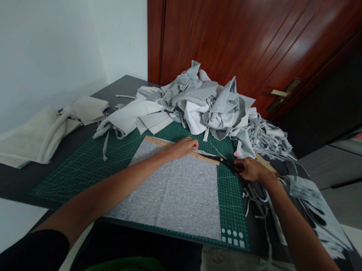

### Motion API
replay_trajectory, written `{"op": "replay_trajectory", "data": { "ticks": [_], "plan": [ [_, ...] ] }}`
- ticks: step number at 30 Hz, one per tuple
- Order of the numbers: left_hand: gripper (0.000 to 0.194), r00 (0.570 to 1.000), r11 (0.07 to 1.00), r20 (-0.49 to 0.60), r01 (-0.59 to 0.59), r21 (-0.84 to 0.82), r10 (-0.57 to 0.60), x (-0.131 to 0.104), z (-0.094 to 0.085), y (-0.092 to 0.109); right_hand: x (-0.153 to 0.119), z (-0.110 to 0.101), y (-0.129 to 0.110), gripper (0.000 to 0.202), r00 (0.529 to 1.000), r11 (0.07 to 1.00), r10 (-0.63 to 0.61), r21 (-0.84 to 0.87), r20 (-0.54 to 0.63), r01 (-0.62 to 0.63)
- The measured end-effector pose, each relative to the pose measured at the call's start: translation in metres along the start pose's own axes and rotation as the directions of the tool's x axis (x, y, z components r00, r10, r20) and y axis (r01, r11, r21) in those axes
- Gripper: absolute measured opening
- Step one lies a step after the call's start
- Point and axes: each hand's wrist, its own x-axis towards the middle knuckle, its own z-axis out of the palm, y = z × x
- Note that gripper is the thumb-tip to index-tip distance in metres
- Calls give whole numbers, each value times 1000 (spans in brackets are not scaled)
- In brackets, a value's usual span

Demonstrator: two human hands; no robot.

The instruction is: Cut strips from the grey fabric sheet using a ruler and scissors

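A grey fabric piece (173, 195) lies flat on the green cutting mat (93, 157). Along its far edge runs a wooden ruler (156, 141). My left hand (186, 147) is closed at the ruler's middle, by the fabric's far edge; what its fingers pinch is too small to make out. My right hand (251, 169) grips black scissors (230, 164) at the ruler's right end. The blades point left along the ruler toward my left hand, beside a thin strip of fabric.
Heaped grey and white fabric (201, 97) stands behind the mat. Shredded scraps (271, 140) lie at the back right, folded cream cloth (26, 138) at the left, and cut grey pieces (315, 206) at the right. A wooden door (227, 31) rises behind.
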Motion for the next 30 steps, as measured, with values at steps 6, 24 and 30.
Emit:
{"op": "replay_trajectory", "data": {
  "ticks": [6,24,30],
  "plan": [
    [12,1000,997,0,9,-80,-9,0,-2,0,0,-1,-1,12,1000,1000,-8,10,-1,8],
    [12,1000,986,15,1,-168,1,1,1,-4,5,1,2,17,999,990,5,140,50,-11],
    [14,999,988,-2,-36,-151,36,-1,3,-5,3,-3,-1,17,999,998,10,59,34,-12]
  ]
}}
